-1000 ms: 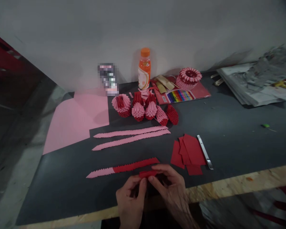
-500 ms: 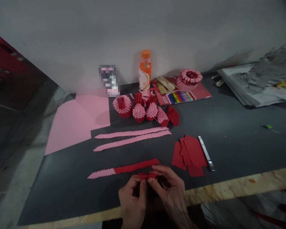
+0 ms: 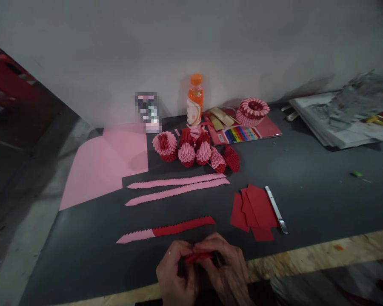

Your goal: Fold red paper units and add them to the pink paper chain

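Note:
Between my fingers is a small folded piece of red paper, close to the table's front edge. My left hand pinches its left end, and my right hand pinches the right end. Just beyond my hands lies a strip of interlocked folded paper, pink at its left end and red along the rest. To the right rests a loose pile of red paper rectangles, with a slim silver metal tool along its right side. Two pink folded strips lie farther back.
Pink sheets cover the left of the table. Several red and pink folded-paper pieces stand at the middle back, before an orange drink bottle. A pack of coloured paper carries a round paper piece. Papers are stacked at right.
Both hands have moved slightly toward me and closer together. The red paper between them is now tilted, and the right fingers have come away from the end of the strip.

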The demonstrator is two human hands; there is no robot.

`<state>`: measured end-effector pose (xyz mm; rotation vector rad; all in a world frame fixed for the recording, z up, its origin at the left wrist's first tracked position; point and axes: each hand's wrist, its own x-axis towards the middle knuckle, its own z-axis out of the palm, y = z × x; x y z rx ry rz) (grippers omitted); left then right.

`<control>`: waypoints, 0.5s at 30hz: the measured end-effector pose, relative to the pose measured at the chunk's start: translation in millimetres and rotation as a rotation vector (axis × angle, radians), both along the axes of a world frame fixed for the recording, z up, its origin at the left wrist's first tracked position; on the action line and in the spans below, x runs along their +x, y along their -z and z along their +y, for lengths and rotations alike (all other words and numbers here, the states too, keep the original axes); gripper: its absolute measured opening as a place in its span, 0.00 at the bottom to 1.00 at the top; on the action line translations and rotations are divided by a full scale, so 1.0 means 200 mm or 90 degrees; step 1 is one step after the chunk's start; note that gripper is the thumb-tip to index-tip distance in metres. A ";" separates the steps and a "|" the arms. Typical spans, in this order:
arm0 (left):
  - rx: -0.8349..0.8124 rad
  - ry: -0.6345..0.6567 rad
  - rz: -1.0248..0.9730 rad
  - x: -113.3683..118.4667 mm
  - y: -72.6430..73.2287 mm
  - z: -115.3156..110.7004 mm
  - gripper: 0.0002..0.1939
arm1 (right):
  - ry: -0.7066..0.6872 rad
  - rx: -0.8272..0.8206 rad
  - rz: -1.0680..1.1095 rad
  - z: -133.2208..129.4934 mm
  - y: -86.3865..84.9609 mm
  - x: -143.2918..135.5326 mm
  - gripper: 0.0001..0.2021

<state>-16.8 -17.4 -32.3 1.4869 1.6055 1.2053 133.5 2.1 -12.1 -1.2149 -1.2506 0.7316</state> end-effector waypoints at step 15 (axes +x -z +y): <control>0.161 0.032 0.068 -0.06 0.10 0.00 0.11 | -0.007 0.138 -0.139 0.02 0.03 -0.01 0.08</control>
